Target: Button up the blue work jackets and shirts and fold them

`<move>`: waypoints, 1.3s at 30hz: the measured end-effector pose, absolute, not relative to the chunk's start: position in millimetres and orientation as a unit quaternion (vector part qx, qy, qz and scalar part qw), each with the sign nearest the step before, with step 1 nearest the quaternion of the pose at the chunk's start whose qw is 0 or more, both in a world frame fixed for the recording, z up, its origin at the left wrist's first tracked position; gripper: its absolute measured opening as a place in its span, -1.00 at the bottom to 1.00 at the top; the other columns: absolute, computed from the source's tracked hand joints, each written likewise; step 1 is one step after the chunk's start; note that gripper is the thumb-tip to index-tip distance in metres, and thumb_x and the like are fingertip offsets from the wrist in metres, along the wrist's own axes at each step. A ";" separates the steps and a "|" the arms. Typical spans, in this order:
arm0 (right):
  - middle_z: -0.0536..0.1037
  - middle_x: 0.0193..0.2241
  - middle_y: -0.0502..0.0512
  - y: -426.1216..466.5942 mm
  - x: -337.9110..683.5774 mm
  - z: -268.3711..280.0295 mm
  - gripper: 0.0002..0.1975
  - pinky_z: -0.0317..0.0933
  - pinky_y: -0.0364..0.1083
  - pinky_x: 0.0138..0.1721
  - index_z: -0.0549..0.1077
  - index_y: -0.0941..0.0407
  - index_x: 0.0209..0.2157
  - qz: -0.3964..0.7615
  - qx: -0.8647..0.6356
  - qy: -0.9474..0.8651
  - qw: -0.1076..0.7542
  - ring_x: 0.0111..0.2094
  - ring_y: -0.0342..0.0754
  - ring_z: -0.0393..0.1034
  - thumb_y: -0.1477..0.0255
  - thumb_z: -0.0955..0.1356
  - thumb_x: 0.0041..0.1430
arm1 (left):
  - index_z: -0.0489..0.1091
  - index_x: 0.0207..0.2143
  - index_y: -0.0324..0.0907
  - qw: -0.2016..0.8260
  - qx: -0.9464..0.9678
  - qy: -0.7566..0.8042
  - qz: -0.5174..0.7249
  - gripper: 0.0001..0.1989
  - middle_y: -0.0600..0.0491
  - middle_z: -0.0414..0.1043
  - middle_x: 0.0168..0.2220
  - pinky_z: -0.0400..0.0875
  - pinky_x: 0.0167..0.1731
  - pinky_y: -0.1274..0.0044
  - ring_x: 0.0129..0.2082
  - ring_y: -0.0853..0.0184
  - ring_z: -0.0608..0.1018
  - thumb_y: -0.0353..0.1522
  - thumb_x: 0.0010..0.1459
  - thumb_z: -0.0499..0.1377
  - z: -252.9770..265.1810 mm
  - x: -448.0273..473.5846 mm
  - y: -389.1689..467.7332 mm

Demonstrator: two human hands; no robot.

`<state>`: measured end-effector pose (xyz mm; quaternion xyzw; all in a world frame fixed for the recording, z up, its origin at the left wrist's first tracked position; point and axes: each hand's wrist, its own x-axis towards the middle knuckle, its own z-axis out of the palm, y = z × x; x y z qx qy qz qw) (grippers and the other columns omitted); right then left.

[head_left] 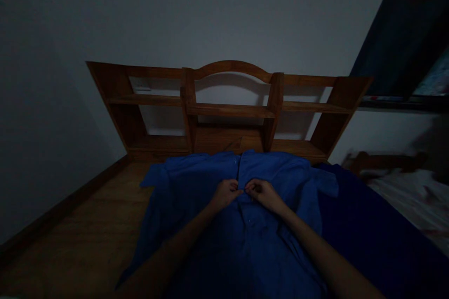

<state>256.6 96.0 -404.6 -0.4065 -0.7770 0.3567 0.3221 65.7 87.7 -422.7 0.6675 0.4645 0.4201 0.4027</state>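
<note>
A blue short-sleeved shirt [206,233] lies spread out in front of me, collar end away from me and sleeves out to both sides. Both hands meet at its front placket, below the collar. My left hand [226,192] pinches the placket edge between thumb and fingers. Close beside it, my right hand [263,192] is closed with its fingertips on the other side of the same edge. Small pale buttons show along the placket above and below the hands. Whether a button sits between the fingertips is too dark to make out.
Behind the shirt stands a wooden shelf unit [229,111] against the wall [224,14]. A wooden desktop [80,224] extends at left. Dark blue cloth [365,238] lies at right, with pale bedding [414,196] beyond it. A dark window [396,42] is at upper right.
</note>
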 end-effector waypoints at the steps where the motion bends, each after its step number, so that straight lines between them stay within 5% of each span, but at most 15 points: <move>1: 0.47 -0.47 0.02 95.4 255.8 -404.2 -0.82 0.17 -0.22 -0.48 0.45 0.15 -0.34 0.348 -0.405 -0.781 0.323 -0.49 -0.17 0.33 0.34 0.32 0.07 | 0.35 -0.48 -0.26 0.419 0.653 0.464 0.428 -0.76 0.11 0.36 -0.55 0.31 -0.54 0.60 -0.53 0.39 0.46 -0.25 -0.09 0.25 -422.2 67.1 87.0; 12: 0.40 -0.55 -0.03 96.2 256.4 -409.8 -0.73 0.14 -0.22 -0.55 0.40 0.17 -0.39 0.435 -0.388 -0.745 0.323 -0.59 -0.21 0.28 0.22 0.35 0.04 | 0.40 -0.40 -0.34 0.565 0.508 0.427 0.490 -0.54 0.03 0.44 -0.45 0.46 -0.44 0.52 -0.53 0.39 0.51 -0.22 -0.31 0.41 -415.0 68.3 79.8; 24: 0.34 -0.69 -0.08 93.0 249.5 -397.2 -0.63 -0.05 -0.23 -0.65 0.39 0.20 -0.42 0.520 -0.392 -0.686 0.324 -0.68 -0.24 0.15 0.16 0.42 -0.09 | 0.34 -0.49 -0.31 0.560 0.468 0.440 0.523 -0.63 0.10 0.37 -0.54 0.50 -0.50 0.49 -0.61 0.40 0.50 -0.27 -0.26 0.40 -414.0 68.6 86.4; 33: 0.35 -0.68 -0.07 95.8 251.2 -402.7 -0.66 0.01 -0.22 -0.64 0.40 0.20 -0.43 0.507 -0.412 -0.685 0.323 -0.68 -0.22 0.18 0.19 0.41 -0.07 | 0.31 -0.47 -0.28 0.577 0.447 0.432 0.529 -0.64 0.17 0.32 -0.62 0.53 -0.45 0.44 -0.60 0.43 0.48 -0.24 -0.21 0.37 -409.2 71.8 81.7; 39: 0.34 -0.65 -0.07 96.0 250.6 -409.9 -0.68 0.04 -0.22 -0.61 0.40 0.19 -0.42 0.488 -0.385 -0.696 0.361 -0.65 -0.22 0.20 0.19 0.39 -0.04 | 0.38 -0.55 -0.34 0.602 0.439 0.451 0.491 -0.59 0.06 0.43 -0.57 0.50 -0.39 0.52 -0.53 0.39 0.52 -0.29 -0.43 0.45 -405.4 67.0 80.0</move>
